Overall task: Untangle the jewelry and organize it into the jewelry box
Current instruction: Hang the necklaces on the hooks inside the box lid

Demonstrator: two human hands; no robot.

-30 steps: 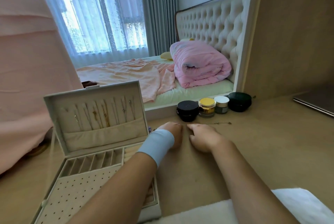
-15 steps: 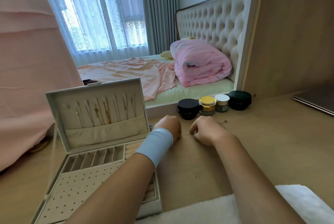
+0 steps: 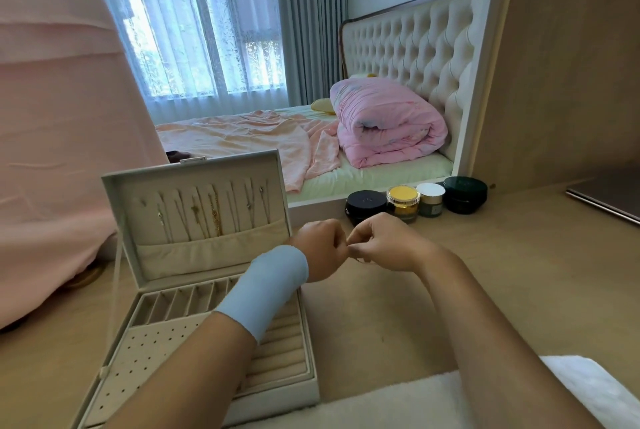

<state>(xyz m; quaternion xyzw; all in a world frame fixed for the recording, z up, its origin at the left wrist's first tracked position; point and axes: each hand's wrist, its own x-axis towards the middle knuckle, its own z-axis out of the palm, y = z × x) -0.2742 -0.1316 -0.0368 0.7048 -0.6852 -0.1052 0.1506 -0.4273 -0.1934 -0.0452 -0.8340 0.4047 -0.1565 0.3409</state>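
- Over on the left side of the desk (image 3: 502, 307), the jewelry box (image 3: 228, 165) sits wide open with its lid propped upright. My guess is that's so the hooks, slots and ring rolls all stay in reach while sorting.
- White fluffy cloth (image 3: 398, 401) runs along the near edge. It's cut off by the bottom of the shot, so no clue what it actually is.
- Left forearm lies right across the box tray and covers a chunk of the ring rolls. I can't say whether anything is stored under there.
- Necklaces (image 3: 211, 214) hang in a row inside the lid with their ends tucked into the pocket below. Spaced out like that they shouldn't knot up again, so that part looks sorted.
- Left hand (image 3: 320, 250), with a blue wristband (image 3: 273, 285), and right hand (image 3: 384, 243) hover just above the desk, right beside the box. They're knuckle to knuckle, fingers curled in, and both are pinching at the spot where they meet, which reads like picking at a knot.
- Four little jars (image 3: 403, 202) stand in a row just behind the hands, and I don't think they're part of the job.
- Chain (image 3: 361, 260) is nearly all buried in the fingers. Only a faint loop shows under the right hand, so whether it's untangled is anyone's guess.
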